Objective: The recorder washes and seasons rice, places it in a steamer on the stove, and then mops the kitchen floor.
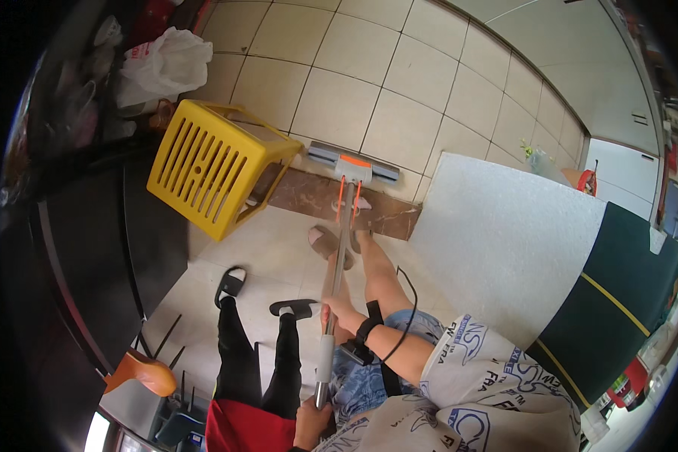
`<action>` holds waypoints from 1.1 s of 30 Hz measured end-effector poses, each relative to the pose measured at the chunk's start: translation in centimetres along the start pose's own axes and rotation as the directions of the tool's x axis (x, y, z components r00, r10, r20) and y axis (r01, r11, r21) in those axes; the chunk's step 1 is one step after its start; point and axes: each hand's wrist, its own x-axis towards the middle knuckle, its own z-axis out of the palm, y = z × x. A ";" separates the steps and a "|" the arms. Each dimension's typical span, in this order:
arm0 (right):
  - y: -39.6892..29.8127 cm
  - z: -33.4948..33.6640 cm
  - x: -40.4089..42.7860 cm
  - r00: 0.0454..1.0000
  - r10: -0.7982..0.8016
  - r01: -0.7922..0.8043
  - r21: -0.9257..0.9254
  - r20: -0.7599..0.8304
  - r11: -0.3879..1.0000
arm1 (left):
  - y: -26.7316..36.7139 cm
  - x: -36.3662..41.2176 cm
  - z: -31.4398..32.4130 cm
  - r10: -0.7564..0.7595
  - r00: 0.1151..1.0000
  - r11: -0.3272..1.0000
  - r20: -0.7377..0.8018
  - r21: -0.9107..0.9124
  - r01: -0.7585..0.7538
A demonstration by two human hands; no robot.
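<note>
Both of my hands hold the long metal pole of a sponge mop point(355, 168). My right hand point(339, 314), with a black strap and device at the wrist, is wrapped around the middle of the pole. Lower in the view, my left hand point(312, 419) grips the pole near its top end, below a light grip sleeve point(325, 357). The mop's grey head point(383, 171) rests on the beige tiled floor point(339, 107), just past a brown marble threshold point(392, 217). Orange rods run from the head along the pole. My slippered feet point(325, 242) stand by the threshold.
A yellow plastic stool point(198, 169) stands left of the mop head. Another person in black trousers point(234, 344) and black slides is close on my left. A speckled white surface point(503, 231) with a dark green cover point(602, 299) lies right. A white plastic bag point(175, 62) is upper left.
</note>
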 end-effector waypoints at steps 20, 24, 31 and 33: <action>-28.2 -5.8 0.9 0.824 -0.553 0.554 -0.032 -0.123 0.832 | 18.3 18.3 4.0 0.379 0.923 0.920 -0.063 -0.085 -0.384; -23.4 -5.2 1.1 0.794 -0.571 0.563 -0.102 -0.211 0.820 | 14.5 16.9 3.9 0.393 0.915 0.917 -0.089 -0.033 -0.397; -7.3 -1.2 0.5 0.864 -0.493 0.468 -0.199 -0.103 0.861 | 2.6 8.8 2.8 0.133 0.988 0.991 -0.074 0.012 -0.133; -4.8 2.3 -3.3 0.845 -0.429 0.328 -0.322 -0.321 0.888 | -1.2 6.4 3.5 0.061 0.996 0.996 -0.066 0.068 -0.057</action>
